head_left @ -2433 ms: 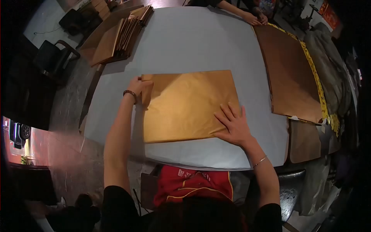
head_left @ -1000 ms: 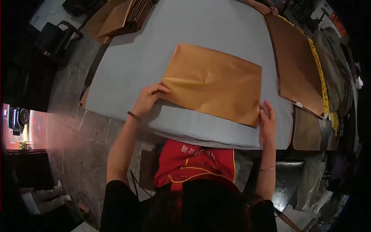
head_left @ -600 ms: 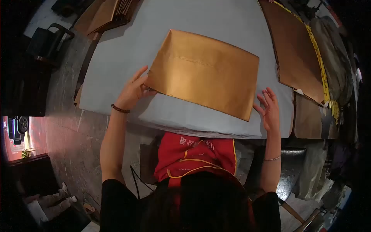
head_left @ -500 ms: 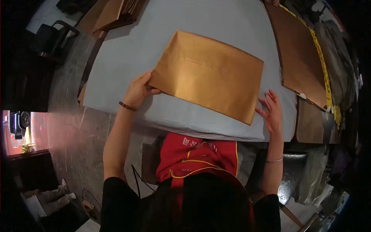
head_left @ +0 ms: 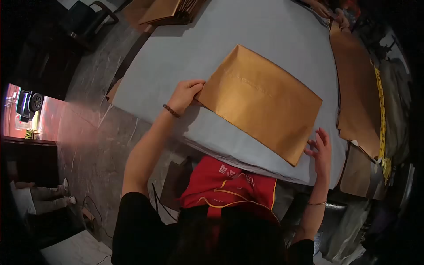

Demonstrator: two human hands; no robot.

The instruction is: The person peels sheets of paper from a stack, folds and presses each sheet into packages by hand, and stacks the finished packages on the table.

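Note:
A gold-brown rectangular sheet (head_left: 265,101) lies tilted over the pale grey tabletop (head_left: 274,26), its left edge lifted a little. My left hand (head_left: 187,95) pinches the sheet's lower left corner, with the fingers closed on it. Beside the sheet's right edge is my right hand (head_left: 320,152), fingers apart and curved, holding nothing. A narrow gap shows between its fingertips and the sheet. Faint creases run across the sheet's upper middle.
Folded brown sheets (head_left: 176,13) are stacked at the upper left. At the right lies a large brown sheet (head_left: 357,88) beside a yellow tape (head_left: 382,119). Another person's hands (head_left: 335,17) touch its top. A black chair (head_left: 86,22) stands left of the table.
The sheet has been turned to another angle and its surface looks different. My right hand has come off the sheet and opened; my left hand now grips its corner. The view has shifted.

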